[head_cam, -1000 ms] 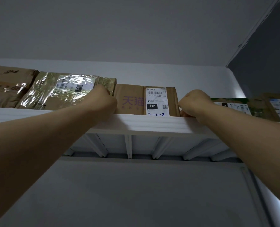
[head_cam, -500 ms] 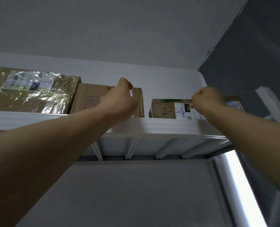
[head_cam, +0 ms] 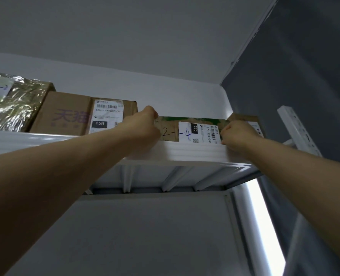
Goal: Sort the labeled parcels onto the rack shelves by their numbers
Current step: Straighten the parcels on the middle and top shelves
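A flat cardboard parcel marked 2-1-4 (head_cam: 187, 131) lies on the white top shelf (head_cam: 195, 153) of the rack. My left hand (head_cam: 143, 126) grips its left end and my right hand (head_cam: 236, 134) grips its right end, fingers curled at both ends. To its left stands a brown box with a 15H label (head_cam: 69, 114), and further left a foil-wrapped parcel (head_cam: 14, 104). Another brown parcel (head_cam: 246, 121) shows behind my right hand, partly hidden.
The ceiling is close above the shelf. A dark wall (head_cam: 304, 86) closes the right side, with a white rack post (head_cam: 298, 132) slanting beside it. Under the shelf are white support ribs (head_cam: 171, 180) and a pale back panel.
Both hands moved right along the shelf, from the 15H box to the 2-1-4 parcel, and now hold its two ends. The view shifted right too.
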Demonstrator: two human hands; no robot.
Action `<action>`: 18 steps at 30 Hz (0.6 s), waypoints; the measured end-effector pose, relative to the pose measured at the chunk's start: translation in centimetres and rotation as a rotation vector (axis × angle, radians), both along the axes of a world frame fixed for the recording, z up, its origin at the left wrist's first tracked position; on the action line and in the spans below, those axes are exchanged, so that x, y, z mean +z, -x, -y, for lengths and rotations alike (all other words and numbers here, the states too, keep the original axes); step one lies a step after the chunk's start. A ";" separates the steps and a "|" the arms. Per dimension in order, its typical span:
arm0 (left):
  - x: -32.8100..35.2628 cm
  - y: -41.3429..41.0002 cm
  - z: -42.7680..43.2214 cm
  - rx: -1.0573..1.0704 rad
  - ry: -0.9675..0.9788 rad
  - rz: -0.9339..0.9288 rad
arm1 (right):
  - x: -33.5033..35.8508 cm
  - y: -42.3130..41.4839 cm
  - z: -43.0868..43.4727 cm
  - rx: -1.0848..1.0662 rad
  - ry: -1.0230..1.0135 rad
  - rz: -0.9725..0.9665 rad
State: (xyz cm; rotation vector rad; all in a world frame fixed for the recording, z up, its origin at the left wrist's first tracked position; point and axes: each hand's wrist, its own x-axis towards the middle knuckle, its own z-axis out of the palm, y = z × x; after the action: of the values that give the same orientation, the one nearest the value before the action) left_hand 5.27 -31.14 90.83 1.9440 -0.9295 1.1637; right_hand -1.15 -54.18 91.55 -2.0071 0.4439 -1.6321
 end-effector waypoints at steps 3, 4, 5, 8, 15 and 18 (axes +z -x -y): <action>0.4 -0.4 1.3 0.029 -0.027 0.061 | 0.1 -0.2 1.0 0.008 0.017 0.002; 0.5 -0.6 1.7 0.038 -0.028 0.069 | 0.2 -0.2 1.2 -0.001 0.021 -0.007; 0.6 -0.7 2.1 0.045 -0.029 0.067 | 0.1 -0.3 1.4 -0.017 0.016 -0.017; 0.8 -1.0 3.0 0.085 -0.015 0.041 | 0.2 -0.4 2.0 -0.082 0.013 -0.028; 1.0 -1.3 3.8 0.197 0.038 0.038 | 0.3 0.2 3.6 -0.227 0.020 -0.054; 1.0 -1.1 4.0 0.234 0.045 0.013 | 0.4 0.1 4.0 -0.247 -0.014 -0.047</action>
State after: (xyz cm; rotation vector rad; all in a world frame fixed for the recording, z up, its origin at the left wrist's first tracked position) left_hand 6.40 -35.13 91.88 2.0512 -0.6892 1.3182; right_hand -1.25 -58.15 91.95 -2.0491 0.7438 -1.7215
